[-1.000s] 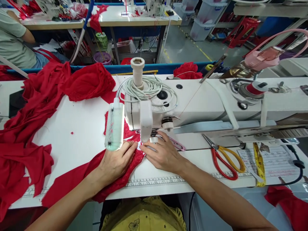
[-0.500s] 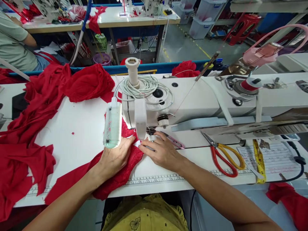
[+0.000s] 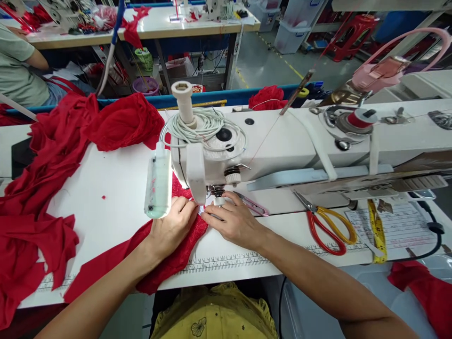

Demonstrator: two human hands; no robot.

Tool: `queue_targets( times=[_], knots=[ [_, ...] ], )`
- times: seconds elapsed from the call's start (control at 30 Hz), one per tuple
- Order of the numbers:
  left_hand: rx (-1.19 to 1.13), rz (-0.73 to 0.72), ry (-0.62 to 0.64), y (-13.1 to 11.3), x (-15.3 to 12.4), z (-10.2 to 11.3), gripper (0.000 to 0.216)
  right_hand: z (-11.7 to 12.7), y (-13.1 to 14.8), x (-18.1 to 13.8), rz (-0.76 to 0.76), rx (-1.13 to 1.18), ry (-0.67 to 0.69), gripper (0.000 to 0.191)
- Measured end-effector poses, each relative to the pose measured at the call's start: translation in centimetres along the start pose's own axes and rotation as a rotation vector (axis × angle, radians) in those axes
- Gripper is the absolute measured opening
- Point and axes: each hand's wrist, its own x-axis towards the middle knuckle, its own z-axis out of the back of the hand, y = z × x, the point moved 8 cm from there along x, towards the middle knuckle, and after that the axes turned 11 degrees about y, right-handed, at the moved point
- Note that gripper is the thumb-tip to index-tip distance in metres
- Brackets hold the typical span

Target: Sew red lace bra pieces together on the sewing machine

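The sewing machine (image 3: 300, 141) stands along the worktop's (image 3: 106, 188) back edge, from the middle to the right end. A cable coil (image 3: 205, 127) sits on top of its head, and a lamp (image 3: 157, 186) hangs at the head's left side. Below the needle, a cloth piece (image 3: 176, 254) runs down and over the front edge. The left hand (image 3: 173, 228) lies on it, and the right hand (image 3: 235, 223) lies just right of it, beside the needle. Thread snips (image 3: 252, 205) lie behind the right hand. Scissors (image 3: 326, 226), a tape measure (image 3: 377, 230) and a paper sheet (image 3: 399, 228) lie in turn towards the front right corner. A cloth heap (image 3: 52, 165) covers the left edge and the back left corner.
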Motion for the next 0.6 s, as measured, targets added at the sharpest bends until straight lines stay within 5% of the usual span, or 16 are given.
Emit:
queue_targets(
  times=[0.23, 0.6],
  knots=[
    [-0.105, 0.029, -0.081, 0.25, -0.23, 0.52, 0.016, 0.38, 0.06, 0.14, 0.012, -0.01, -0.017, 0.027],
    [-0.129, -0.005, -0.041, 0.15, -0.51, 0.33, 0.014, 0.51, 0.02, 0.2, 0.024, -0.006, -0.031, 0.026]
  ],
)
